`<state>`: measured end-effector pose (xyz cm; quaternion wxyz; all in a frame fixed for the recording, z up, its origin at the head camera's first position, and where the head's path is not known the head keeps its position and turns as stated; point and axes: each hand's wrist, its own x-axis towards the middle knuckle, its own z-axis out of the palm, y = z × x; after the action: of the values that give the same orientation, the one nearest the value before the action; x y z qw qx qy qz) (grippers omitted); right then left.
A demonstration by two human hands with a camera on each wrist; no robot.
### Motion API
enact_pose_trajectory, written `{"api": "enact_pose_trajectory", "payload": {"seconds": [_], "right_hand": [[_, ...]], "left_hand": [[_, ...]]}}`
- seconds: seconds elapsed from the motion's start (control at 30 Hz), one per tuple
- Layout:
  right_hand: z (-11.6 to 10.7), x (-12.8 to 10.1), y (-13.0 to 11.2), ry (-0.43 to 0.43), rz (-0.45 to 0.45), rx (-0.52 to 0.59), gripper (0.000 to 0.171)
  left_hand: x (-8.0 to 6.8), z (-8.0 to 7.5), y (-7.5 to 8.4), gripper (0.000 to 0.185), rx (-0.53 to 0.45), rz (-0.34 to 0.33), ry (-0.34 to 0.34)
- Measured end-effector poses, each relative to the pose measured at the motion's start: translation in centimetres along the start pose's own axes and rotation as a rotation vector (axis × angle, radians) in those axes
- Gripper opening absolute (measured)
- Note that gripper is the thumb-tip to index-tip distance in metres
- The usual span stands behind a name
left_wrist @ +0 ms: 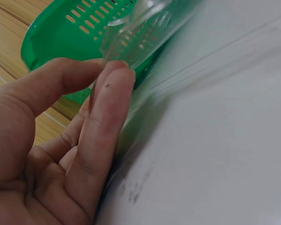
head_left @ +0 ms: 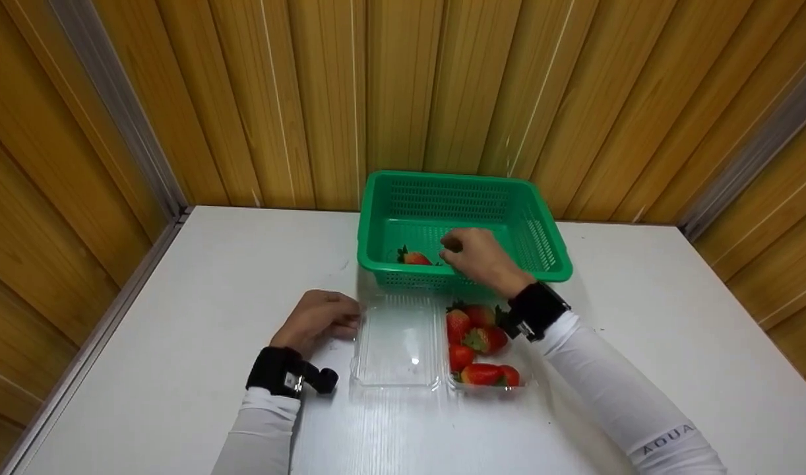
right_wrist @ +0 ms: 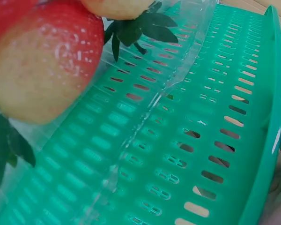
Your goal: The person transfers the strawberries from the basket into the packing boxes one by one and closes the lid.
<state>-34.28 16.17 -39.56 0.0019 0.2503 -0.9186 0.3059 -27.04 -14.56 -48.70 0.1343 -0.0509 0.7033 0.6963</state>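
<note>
My left hand (head_left: pixel 314 320) is at the left edge of a clear plastic lid (head_left: pixel 400 346). In the left wrist view, its thumb and index finger pinch that thin edge (left_wrist: pixel 113 51). My right hand (head_left: pixel 479 257) reaches over the front rim of a green basket (head_left: pixel 449 175), its fingers loosely bent and a gap showing between thumb and index finger. Left of those fingertips, a strawberry (head_left: pixel 416 258) lies in the basket. Several strawberries (head_left: pixel 487 340) sit in the clear tray (head_left: pixel 529 381) joined to the lid's right. The right wrist view shows only part of the hand (right_wrist: pixel 277 187), behind the basket rim.
The white table (head_left: pixel 179 330) carries the basket at its back, with the clear container just in front. Wood-patterned walls (head_left: pixel 297 99) close off the back and both sides. A wrist camera (head_left: pixel 322 380) juts out beside the left hand.
</note>
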Motion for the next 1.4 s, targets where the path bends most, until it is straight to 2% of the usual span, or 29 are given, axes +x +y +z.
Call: {"api": "enact_pose_trajectory", "payload": {"seconds": [0.37,0.67,1.07,1.4], "right_hand": [[0.4,1.8,-0.2,-0.081,0.022,-0.018,0.032],[0.9,3.4,-0.2,-0.134,0.053,-0.063,0.038],[1.4,4.0,0.0,-0.188,0.154,0.030,0.041],[1.3,3.8,0.2,-0.199,0.150,0.044,0.042]], "left_hand": [[0.2,-0.1,-0.1,0.016,-0.013,0.006,-0.004],[0.1,0.0,-0.1,0.019,-0.071,0.004,-0.014],[0.0,0.1,-0.1,0.019,-0.025,0.013,-0.005],[0.1,0.1,-0.2,0.018,-0.007,0.006,0.004]]}}
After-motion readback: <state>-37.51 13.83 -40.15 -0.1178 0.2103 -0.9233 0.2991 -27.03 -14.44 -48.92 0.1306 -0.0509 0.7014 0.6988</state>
